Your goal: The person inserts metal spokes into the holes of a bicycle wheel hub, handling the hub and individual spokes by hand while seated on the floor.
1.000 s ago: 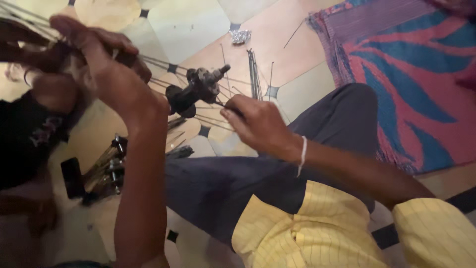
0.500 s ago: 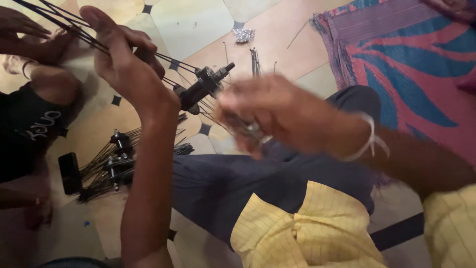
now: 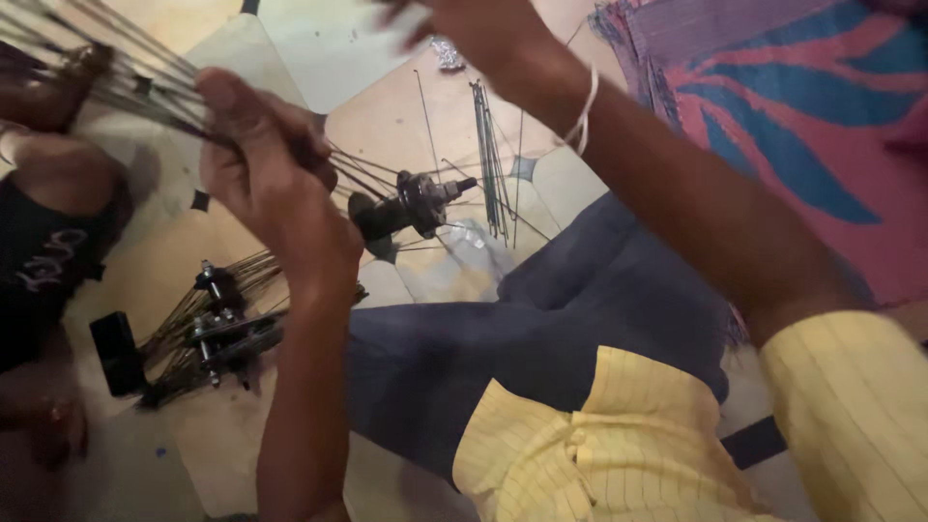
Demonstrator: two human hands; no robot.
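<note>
- Since the earlier frames the right hand [image 3: 478,29] has lifted off the spokes by the hub and swung up to the top edge of the view; the left hand [image 3: 266,164] has kept its hold
- The left hand is clenched tight around a bundle of spokes [image 3: 116,72], which fan up and left out of the fist
- The hub [image 3: 406,205] hangs in the air just right of that fist, above the floor tiles [image 3: 329,48] and the blue trouser leg [image 3: 541,319], carried only by the gripped spokes
- The right hand is half cut off and blurred, so I cannot tell whether it is spread or holds anything
- Loose spokes [image 3: 491,159] lie on the tiles beyond the hub; two more spoked hubs [image 3: 220,324] lie lower left beside a black block [image 3: 118,353]
- Risks, as I judge them: with one hand bearing it, the hub could swing and pull spokes out of the fist or bend them at the flange
- A spoke tip could jab the other person's arm [image 3: 48,106] close at the left
- The returning right hand could snag the splayed wires
</note>
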